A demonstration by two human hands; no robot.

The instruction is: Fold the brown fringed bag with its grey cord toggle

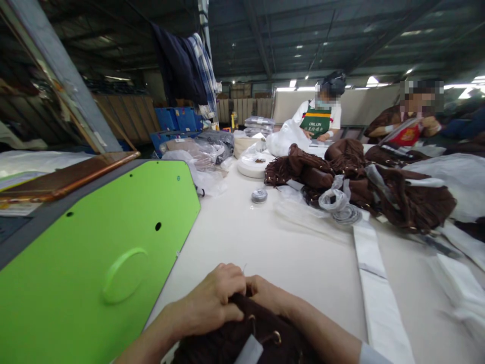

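A dark brown bag with gold-coloured rings and a pale tag lies at the table's near edge, partly cut off by the bottom of the view. My left hand is closed on its upper edge, thumb and fingers pinching the material. Close beside it, my right hand also grips that edge from the far side, its fingertips mostly hidden behind the brown material. A thin pale thread or strip sticks up between the two hands.
A green machine panel stands left of the white table. Fringed brown bags are heaped at the right, near a white strip. Tape rolls and clear plastic lie mid-table. Two people work across the table.
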